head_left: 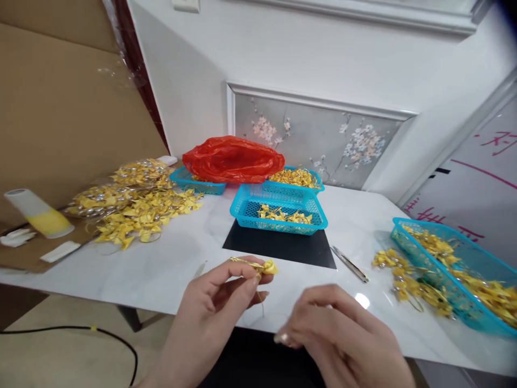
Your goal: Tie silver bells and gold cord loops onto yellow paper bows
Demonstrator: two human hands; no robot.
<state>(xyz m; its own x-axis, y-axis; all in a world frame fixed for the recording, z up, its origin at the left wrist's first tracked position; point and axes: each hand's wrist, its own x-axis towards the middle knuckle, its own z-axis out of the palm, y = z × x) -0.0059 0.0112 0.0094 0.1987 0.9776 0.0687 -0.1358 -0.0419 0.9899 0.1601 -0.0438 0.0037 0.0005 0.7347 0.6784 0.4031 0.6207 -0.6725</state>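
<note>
My left hand [220, 304] pinches a small yellow ribbon flower [270, 266] between thumb and fingers, above the table's front edge. A gold cord [244, 261] lies across the index finger, and a thin loose end hangs below the thumb. My right hand [339, 328] is to the right of it, apart from the flower, with its fingers pressed together and slightly blurred. Whatever its fingertips hold, if anything, I cannot make out. Beyond both hands, a blue basket [278, 225] with a few yellow flowers stands on a black sheet [278, 250].
Metal tweezers [350, 264] lie right of the sheet. Yellow flowers with silvery beads [416, 283] lie beside a right-hand blue basket [420, 223]. Heaped flowers [141, 213] cover the table's left part. A red plastic bag [226, 161] rests on baskets behind. A translucent cup [38, 213] stands far left.
</note>
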